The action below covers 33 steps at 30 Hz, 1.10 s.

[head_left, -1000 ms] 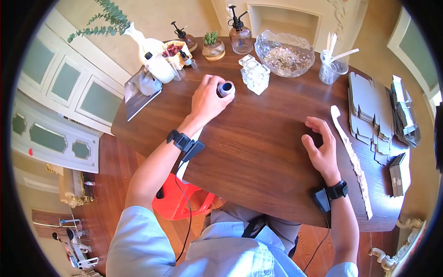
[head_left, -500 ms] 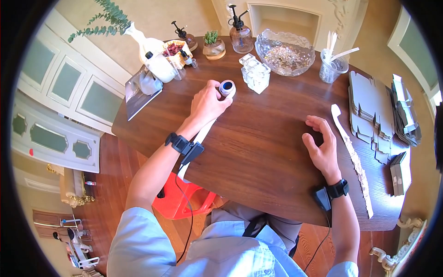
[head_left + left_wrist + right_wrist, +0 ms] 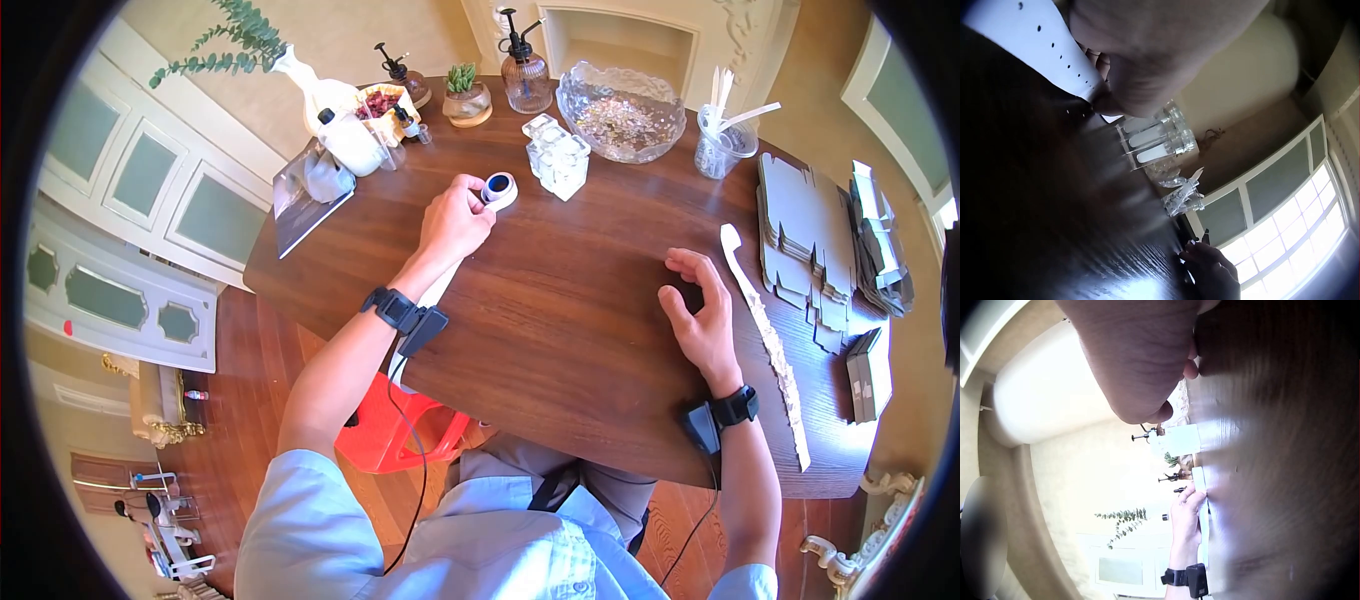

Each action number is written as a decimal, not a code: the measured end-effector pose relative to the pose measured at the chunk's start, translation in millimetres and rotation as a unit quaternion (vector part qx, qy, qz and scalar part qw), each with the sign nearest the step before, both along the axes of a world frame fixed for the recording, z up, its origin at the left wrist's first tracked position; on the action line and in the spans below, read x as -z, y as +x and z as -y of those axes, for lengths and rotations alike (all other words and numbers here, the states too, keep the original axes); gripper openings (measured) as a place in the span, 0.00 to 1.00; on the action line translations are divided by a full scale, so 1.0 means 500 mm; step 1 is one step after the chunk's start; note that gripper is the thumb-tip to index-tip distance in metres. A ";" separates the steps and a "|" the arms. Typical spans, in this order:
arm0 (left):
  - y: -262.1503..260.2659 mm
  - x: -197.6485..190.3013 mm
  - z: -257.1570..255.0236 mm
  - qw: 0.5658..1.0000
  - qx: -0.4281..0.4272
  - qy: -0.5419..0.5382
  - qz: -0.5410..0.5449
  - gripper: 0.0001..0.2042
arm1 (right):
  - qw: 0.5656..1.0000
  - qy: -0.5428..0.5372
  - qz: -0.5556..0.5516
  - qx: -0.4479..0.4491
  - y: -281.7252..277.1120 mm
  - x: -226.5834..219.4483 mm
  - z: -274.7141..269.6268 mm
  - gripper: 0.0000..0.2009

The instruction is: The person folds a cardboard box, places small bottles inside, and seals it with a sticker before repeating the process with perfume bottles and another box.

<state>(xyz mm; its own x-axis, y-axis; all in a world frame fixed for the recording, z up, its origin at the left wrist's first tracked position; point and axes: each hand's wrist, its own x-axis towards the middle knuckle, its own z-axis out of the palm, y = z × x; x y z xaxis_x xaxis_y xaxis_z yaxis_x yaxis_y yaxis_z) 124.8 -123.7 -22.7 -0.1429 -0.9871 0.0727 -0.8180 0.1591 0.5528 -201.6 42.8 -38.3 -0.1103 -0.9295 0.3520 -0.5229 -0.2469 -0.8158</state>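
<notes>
White roll is at L hand's fingertips, just fwd & to the R, w/ its round dark opening facing up; fingers pinch its L side. Strip, smooth, flat, dotted, runs lengthwise from roll back under L forearm twd worktop edge. R hand well apart: loosely curved, thumb spread, nothing held, nearer the crinkly strip. Worktop's dark, grained wood; clear chunky block beyond roll.

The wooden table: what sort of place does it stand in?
Probably a home-like room, perhaps used for craftwork: the wooden table holds a white vase of greenery, a glass bowl and flattened grey boxes.
</notes>
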 end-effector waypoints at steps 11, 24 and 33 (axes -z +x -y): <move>-0.009 -0.017 0.008 0.995 -0.047 0.037 0.077 0.22 | 1.000 0.001 0.000 0.000 0.001 -0.002 -0.001 0.20; 0.026 -0.013 -0.027 0.998 0.003 0.021 0.052 0.19 | 0.991 -0.015 -0.057 -0.124 0.200 -0.055 0.078 0.09; 0.052 -0.006 -0.052 0.999 0.040 0.031 -0.004 0.14 | 0.937 0.011 -0.336 -0.097 0.382 -0.085 0.357 0.09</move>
